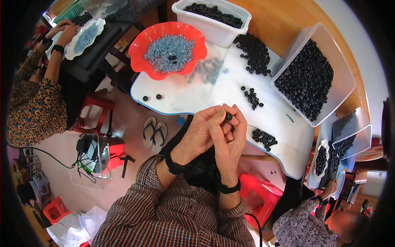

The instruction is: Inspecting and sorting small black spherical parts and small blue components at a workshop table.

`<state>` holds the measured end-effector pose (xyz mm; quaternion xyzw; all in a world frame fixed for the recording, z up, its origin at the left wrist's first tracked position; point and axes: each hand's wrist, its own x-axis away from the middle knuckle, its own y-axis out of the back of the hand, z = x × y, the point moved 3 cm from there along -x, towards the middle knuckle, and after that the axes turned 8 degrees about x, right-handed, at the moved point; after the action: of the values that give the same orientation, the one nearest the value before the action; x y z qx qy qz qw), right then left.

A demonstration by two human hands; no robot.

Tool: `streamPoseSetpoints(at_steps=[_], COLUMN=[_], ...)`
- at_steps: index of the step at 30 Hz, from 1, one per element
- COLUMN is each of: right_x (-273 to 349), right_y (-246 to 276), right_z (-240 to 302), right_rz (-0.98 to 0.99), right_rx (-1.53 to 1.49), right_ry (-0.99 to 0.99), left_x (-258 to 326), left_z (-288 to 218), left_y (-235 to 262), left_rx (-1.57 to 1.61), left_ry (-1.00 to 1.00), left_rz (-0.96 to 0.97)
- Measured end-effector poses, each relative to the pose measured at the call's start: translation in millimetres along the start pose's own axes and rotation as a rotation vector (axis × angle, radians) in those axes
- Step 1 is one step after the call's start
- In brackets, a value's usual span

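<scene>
Close together over the table's near edge, my left hand [197, 129] and my right hand [230, 148] are both closed around one small black round part [228, 117] with a hole in its end. The thumbs and fingertips of both hands meet at it; whatever else the palms may hold is hidden. Just right of my hands lies a small cluster of black parts [264, 139], with another little group [252, 97] farther back. Two single black parts [159, 96] sit at the table's left. Beyond them stands a red wavy-rimmed bowl [135, 53] full of tiny bluish-clear pieces [166, 47].
On the white table [181, 99] are a white tub [212, 35] of black parts, a loose heap [255, 53] and a tilted clear box [343, 82] of more. Co-workers sit left [37, 109] and right [304, 224]. A red stool [259, 195] and sandals [154, 133] are below.
</scene>
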<state>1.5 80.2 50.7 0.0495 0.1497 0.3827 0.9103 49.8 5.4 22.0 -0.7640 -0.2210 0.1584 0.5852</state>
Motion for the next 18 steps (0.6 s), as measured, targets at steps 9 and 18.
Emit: streamPoseSetpoints(at_steps=[9,18], right_x=[-2,-4], right_y=[17,33], right_z=[-30,-64], right_rz=[-0.112,-0.212], right_rx=[0.046,0.177], right_ry=[-0.147,-0.127], left_x=[-62,-202], left_z=[-45,-126], left_y=[-3,-53], left_rx=[-0.364,-0.447], left_ry=[-0.084,-0.361], left_rz=[-0.226,-0.217])
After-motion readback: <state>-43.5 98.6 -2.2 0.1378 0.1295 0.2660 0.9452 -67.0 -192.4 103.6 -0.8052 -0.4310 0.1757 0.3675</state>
